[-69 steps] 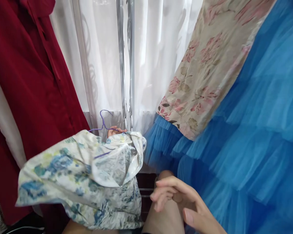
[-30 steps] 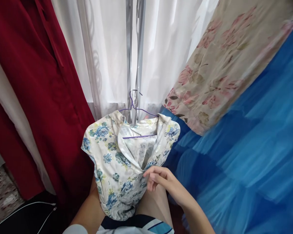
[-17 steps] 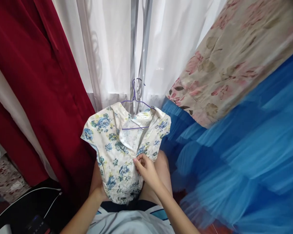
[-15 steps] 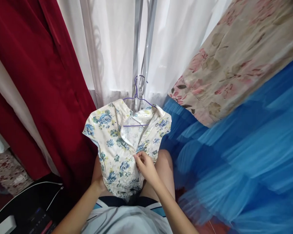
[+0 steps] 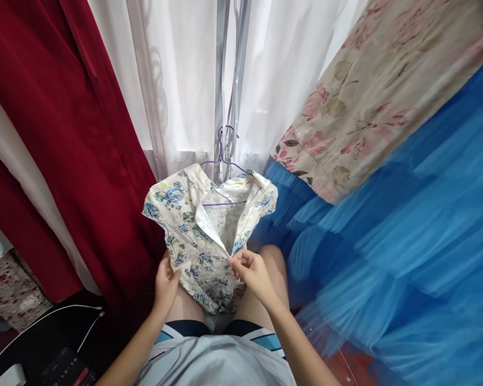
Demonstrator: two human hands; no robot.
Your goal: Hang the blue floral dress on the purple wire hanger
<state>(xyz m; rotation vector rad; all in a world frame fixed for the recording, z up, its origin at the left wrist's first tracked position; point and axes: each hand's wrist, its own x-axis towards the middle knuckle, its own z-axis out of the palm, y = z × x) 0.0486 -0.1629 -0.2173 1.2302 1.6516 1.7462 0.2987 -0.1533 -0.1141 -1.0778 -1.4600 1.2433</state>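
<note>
A small white garment with blue flowers (image 5: pixel 189 236) lies on my lap on a thin purple wire hanger (image 5: pixel 224 161), whose hook points up toward the curtain. My right hand (image 5: pixel 253 273) pinches the garment's front opening just below the collar. Fingers of my left hand (image 5: pixel 166 283) curl round the cloth at its lower left side. The lower hem falls between my knees.
A dark red garment (image 5: pixel 64 139) hangs at the left. White sheer curtains (image 5: pixel 177 80) and a metal window frame (image 5: pixel 227 64) are ahead. A beige rose-print cloth (image 5: pixel 370 91) and a blue tulle skirt (image 5: pixel 406 252) fill the right. A black surface with a white cable (image 5: pixel 52 343) lies lower left.
The garment was held up crumpled on its hanger, then came down flat onto my lap. My right hand moved onto its front opening and my left hand came out to its left side.
</note>
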